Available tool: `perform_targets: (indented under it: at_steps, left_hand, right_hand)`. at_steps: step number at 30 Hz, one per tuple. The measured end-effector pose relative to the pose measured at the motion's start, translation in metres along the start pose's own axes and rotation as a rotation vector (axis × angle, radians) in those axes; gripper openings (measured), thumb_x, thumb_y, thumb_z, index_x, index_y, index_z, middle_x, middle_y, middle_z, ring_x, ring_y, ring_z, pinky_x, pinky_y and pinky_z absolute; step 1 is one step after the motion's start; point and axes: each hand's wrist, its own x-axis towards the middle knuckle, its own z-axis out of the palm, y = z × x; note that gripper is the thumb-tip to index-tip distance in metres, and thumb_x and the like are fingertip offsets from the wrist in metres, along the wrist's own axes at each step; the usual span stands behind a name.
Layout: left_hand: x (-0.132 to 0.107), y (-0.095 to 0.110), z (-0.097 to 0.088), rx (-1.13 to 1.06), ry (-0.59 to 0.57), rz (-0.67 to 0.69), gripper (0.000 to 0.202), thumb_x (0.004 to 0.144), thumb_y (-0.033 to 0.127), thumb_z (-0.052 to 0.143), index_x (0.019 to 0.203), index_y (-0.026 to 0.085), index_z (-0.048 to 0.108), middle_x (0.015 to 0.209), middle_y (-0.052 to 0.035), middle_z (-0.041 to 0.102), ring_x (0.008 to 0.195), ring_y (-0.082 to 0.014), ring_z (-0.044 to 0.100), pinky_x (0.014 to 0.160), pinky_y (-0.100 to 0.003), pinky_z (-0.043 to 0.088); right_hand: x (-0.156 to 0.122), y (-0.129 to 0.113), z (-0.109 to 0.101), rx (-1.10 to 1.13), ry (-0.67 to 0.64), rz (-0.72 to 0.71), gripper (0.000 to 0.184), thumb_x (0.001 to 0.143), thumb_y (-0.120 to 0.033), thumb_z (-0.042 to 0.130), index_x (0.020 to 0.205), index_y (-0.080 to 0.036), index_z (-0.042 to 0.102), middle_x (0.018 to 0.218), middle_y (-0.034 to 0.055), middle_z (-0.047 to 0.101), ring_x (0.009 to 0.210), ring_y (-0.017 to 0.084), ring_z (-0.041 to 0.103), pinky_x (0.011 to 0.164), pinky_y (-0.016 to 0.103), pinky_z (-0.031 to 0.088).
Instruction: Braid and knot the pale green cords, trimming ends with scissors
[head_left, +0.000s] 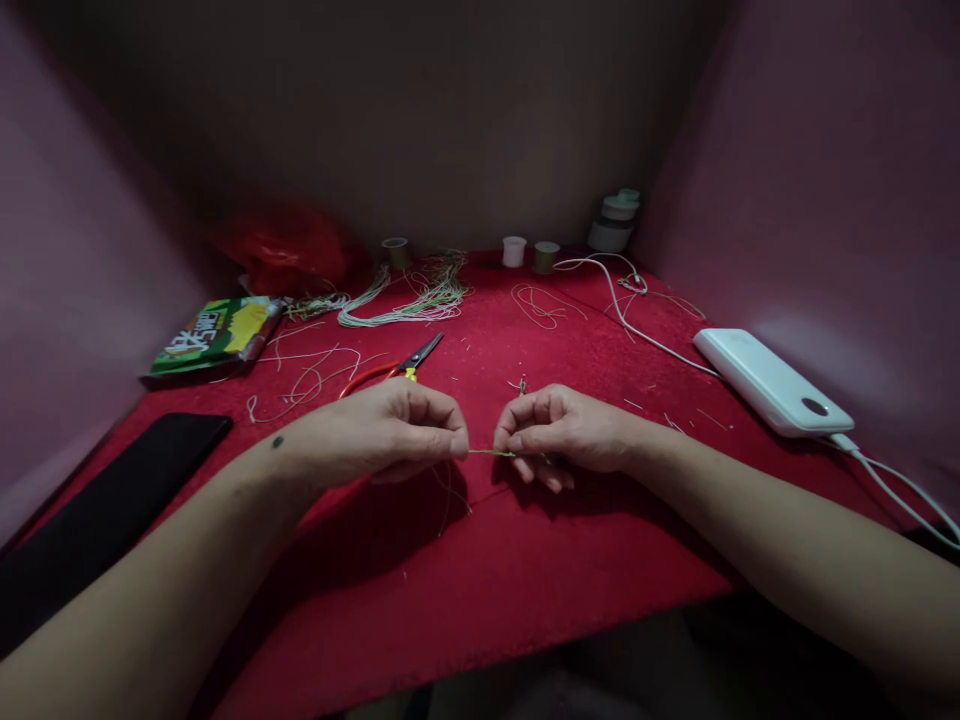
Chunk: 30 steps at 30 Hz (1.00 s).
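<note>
**White lettering on the green packet, not legible**

Only one thing here carries print: the green and yellow packet (217, 335) lying near the left edge of the red cloth (525, 560). It bears large white characters across its face, but from here they are too blurred and slanted to read. Nothing else shows readable text.

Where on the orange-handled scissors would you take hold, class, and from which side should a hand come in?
Grip the scissors by the orange handle loops, which lie at their left end, nearer the left hand. The closed blades point away toward the far right, so coming in from the near left probably meets the handles first and keeps fingers off the tips. Loose thread offcuts lie beside the handles.
</note>
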Motion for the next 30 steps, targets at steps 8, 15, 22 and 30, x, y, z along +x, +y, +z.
perform_targets:
  at_steps: [8,15,22,30]
  left_hand:
    - [0.005,-0.003,0.001,-0.13,0.073,-0.025,0.023,0.078,0.034,0.063,0.065,0.017,0.055,0.048,0.0049,0.046,0.035,-0.0042,0.032,0.035,-0.019,0.02]
    - [0.011,-0.004,0.002,-0.129,0.106,-0.028,0.024,0.082,0.033,0.06,0.066,0.016,0.055,0.05,0.0049,0.049,0.033,-0.0026,0.033,0.033,-0.016,0.02]
    - [0.007,-0.005,-0.002,-0.16,0.023,-0.065,0.034,0.083,0.038,0.06,0.059,0.014,0.059,0.045,0.0024,0.051,0.03,-0.0014,0.029,0.03,-0.014,0.018]
    - [0.01,-0.014,-0.001,-0.635,-0.052,0.059,0.013,0.076,0.025,0.067,0.071,0.013,0.067,0.051,0.002,0.055,0.03,0.0007,0.027,0.029,-0.011,0.021]
  right_hand:
    - [0.0,0.0,-0.002,0.032,-0.012,-0.001,0.011,0.081,-0.02,0.058,0.087,-0.011,0.06,0.065,0.0011,0.065,0.041,0.007,0.057,0.041,0.016,0.045]
    - [-0.001,-0.002,-0.001,0.046,-0.006,0.001,0.013,0.08,-0.023,0.063,0.08,-0.011,0.06,0.063,0.0004,0.065,0.041,0.006,0.056,0.039,0.015,0.044]
    - [0.0,0.0,-0.001,0.088,0.017,0.01,0.01,0.078,-0.021,0.062,0.078,-0.011,0.06,0.064,0.0018,0.065,0.041,0.008,0.058,0.037,0.017,0.045]
    - [0.001,-0.002,0.001,0.083,0.041,0.03,0.01,0.077,-0.019,0.062,0.077,-0.01,0.06,0.063,0.0018,0.065,0.041,0.007,0.056,0.037,0.017,0.044]
